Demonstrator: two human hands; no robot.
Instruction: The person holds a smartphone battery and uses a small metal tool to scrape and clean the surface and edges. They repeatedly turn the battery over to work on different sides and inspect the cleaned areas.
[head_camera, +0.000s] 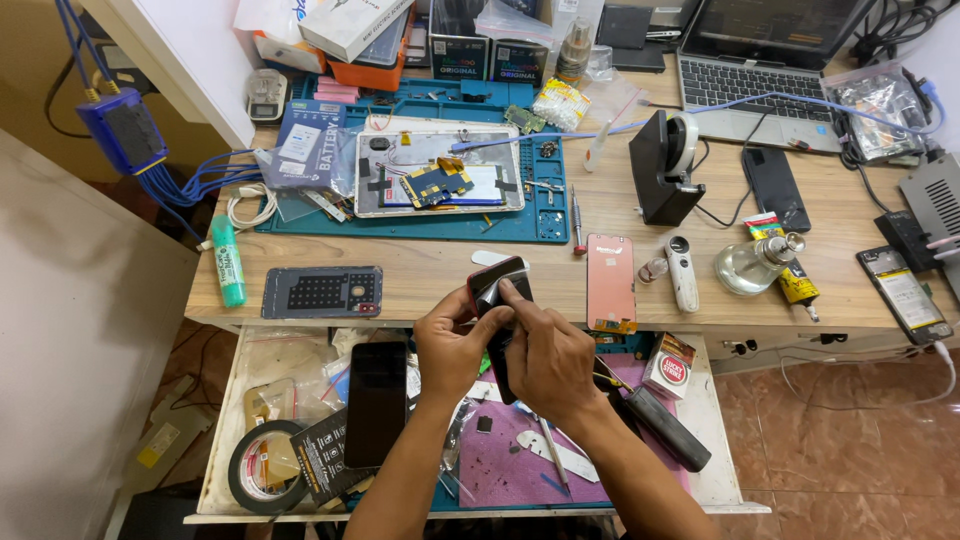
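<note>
Phone (497, 290) held over open drawer (715, 470), before the desk (450, 275).

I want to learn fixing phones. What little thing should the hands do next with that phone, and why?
Probably keep rubbing, sliding the cloth toward the phone's near end. The left hand holds the phone tilted up over the open drawer, and the right hand presses a pale cloth against its top part only. The lower part looks untouched.

Wooden desk (430, 275), open drawer (715, 440), terracotta-tiled floor (860, 440)
</note>
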